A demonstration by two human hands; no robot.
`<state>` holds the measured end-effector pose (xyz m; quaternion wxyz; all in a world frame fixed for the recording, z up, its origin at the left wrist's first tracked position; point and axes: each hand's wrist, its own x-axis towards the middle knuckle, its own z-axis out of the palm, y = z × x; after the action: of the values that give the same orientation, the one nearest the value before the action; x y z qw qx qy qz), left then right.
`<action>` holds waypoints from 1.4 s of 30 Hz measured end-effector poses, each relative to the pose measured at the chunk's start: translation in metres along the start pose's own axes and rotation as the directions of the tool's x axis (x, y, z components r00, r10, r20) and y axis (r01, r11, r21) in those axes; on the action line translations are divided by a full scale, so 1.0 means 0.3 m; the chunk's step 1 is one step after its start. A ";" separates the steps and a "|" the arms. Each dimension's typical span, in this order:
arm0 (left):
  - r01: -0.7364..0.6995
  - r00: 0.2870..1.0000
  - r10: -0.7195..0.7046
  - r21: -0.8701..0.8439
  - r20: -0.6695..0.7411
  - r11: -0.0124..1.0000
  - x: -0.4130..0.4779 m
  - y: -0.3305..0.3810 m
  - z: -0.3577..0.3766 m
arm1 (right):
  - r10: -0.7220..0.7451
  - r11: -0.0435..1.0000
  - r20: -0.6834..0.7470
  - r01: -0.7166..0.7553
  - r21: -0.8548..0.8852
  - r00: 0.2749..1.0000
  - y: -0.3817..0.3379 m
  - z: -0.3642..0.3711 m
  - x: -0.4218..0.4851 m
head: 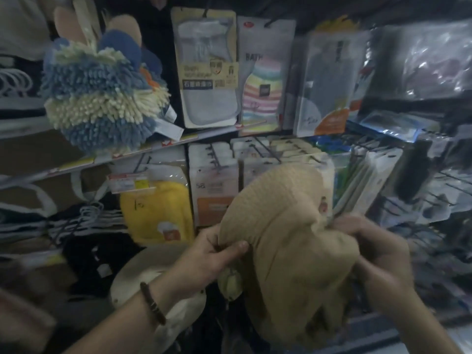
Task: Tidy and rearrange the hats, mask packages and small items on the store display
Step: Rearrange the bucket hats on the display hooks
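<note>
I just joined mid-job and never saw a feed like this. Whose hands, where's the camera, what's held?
No machine here: a person works bare-handed, and the one picture comes from a wide-angle camera on their head, looking forward and down. The left hand pinches one edge of a tan fabric hat; the right hand grips the opposite edge. Below lies a cream hat. Behind hang a yellow package and a striped bath mitt, among others, with a fluffy blue-and-cream item at upper left.
</note>
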<state>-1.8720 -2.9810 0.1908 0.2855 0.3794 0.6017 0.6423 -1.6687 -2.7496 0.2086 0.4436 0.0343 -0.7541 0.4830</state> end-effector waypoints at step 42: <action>0.694 0.718 -0.411 0.537 -0.562 0.479 -0.175 -0.780 -1.062 | 0.860 0.298 0.182 -0.181 -0.937 0.476 0.846 1.275 -0.067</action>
<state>-2.1291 -3.1751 -0.0444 0.1937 0.1160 0.9330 0.2801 -2.0217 -2.9127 -0.0360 -0.1126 -0.2812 -0.9424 0.1418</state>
